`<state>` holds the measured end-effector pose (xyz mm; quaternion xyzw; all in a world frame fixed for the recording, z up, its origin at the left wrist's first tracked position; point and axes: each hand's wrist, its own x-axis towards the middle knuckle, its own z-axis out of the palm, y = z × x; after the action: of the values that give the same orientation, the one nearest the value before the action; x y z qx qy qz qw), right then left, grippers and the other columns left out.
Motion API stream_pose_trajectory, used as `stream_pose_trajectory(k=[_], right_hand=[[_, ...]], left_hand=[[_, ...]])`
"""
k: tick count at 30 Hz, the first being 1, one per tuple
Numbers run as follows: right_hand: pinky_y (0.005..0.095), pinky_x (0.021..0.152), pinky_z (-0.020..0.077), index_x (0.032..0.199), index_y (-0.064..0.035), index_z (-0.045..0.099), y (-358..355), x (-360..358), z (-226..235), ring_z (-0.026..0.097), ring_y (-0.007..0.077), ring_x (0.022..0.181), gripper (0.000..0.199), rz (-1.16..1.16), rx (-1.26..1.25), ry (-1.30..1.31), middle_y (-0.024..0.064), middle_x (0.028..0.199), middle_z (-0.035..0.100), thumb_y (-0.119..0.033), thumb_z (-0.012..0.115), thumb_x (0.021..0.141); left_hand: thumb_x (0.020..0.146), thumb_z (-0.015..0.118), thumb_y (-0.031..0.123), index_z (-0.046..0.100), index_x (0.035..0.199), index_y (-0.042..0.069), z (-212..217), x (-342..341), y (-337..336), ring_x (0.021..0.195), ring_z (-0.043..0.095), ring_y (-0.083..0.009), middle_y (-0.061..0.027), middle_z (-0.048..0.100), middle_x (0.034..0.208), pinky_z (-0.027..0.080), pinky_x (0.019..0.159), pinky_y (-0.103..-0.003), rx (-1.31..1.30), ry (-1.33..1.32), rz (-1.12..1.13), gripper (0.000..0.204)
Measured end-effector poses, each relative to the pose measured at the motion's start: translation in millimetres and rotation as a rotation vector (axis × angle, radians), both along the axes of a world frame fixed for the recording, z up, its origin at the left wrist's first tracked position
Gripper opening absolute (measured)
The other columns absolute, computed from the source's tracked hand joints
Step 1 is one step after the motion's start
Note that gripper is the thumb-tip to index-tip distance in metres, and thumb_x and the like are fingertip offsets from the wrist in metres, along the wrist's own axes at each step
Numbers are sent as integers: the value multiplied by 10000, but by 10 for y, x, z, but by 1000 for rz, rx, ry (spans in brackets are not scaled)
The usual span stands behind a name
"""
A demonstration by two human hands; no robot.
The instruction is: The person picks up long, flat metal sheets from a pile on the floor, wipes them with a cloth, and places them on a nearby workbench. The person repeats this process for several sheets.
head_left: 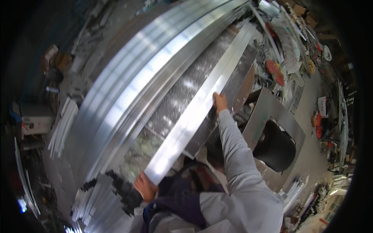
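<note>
A long, shiny silver metal profile (190, 116) with a thin line along its length lies slantwise from my body toward the far right. My left hand (145, 188) is closed round its near end, fingers over the edge. Further along, my right hand (220, 102) grips the profile's right edge, thumb on top, arm stretched out. Underneath is a dark, scuffed tabletop (180, 93) with pale specks. The undersides of both hands' grips are hidden.
A large stack of long silver profiles (132, 73) runs along the left. More profile ends (103, 206) lie at lower left. To the right stand a grey metal panel (254, 118) and a curved black object (276, 146). Scrap and plastic wrapping (287, 42) clutter the far right.
</note>
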<state>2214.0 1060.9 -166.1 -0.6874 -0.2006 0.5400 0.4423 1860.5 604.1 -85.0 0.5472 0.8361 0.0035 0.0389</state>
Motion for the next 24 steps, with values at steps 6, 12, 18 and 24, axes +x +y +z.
stream_pose_trajectory(k=[6, 12, 18, 24], right_hand=[[315, 685, 517, 1215, -19, 506, -549, 499, 75, 590, 165, 834, 419, -23, 119, -93, 71, 990, 589, -180, 661, 860], [279, 645, 498, 1187, -38, 544, -1079, 196, 129, 589, 134, 793, 321, 428, 63, -318, 34, 957, 590, -165, 635, 905], [421, 937, 444, 1220, -17, 553, -1663, -752, 489, 543, 351, 1086, 561, 1254, 644, -957, 172, 1149, 582, -138, 777, 721], [566, 1140, 224, 1475, -213, 323, -2137, -1893, 744, 279, 320, 1417, 1062, 1920, 924, -1141, 89, 1518, 319, -285, 888, 579]], left_hand=[[641, 739, 235, 380, 1407, 16, 75, -8, 253, 1182, 424, -406, -213, 465, 1249, 281, 1026, -543, -21, -124, -24, 874], [655, 842, 357, 330, 1457, 71, 7, 17, 280, 1345, 317, -381, -195, 352, 1446, 229, 1102, -516, -19, -370, 172, 994], [912, 589, 401, 332, 1461, 18, -516, -481, -634, 1400, 280, -375, -219, 329, 1500, 199, 1148, -460, 188, -536, 706, 718], [927, 276, 721, 165, 1533, 37, -838, -658, -980, 1482, 144, -270, -140, 168, 1603, 135, 1172, -457, 219, -1420, 1115, 920]])
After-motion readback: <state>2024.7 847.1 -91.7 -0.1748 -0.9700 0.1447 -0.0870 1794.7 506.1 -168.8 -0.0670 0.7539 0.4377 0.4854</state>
